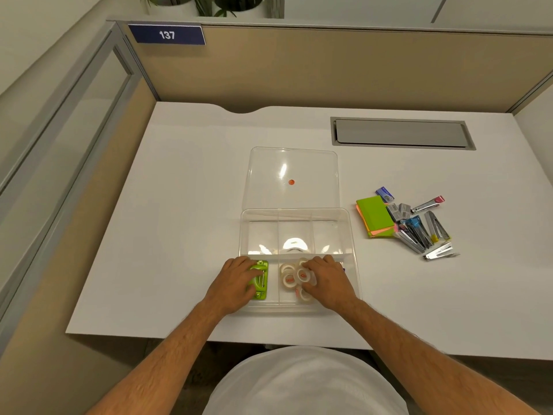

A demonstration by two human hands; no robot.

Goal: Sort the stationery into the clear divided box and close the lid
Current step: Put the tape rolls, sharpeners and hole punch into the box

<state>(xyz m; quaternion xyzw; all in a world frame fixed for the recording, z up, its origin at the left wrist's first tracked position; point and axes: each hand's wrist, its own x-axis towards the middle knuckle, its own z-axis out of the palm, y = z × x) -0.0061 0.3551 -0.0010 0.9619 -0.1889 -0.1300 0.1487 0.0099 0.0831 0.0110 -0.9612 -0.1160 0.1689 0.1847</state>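
Centrally on the white bench [179,205], a clear divided box [354,235]: see-through walls, three far compartments, near row split by thin partitions. Hinged lid [291,169] thrown back flat beyond it, an orange dot at its middle. Left hand [236,280] down in the near-left compartment, fingers curled over a lime-green stapler [260,280]. Right hand [324,280] in the next compartment, fingers pinching one of several small tape rolls [288,277]. Well off to the right, green sticky notes [374,214] touching a heap of staplers and staple boxes [419,226].
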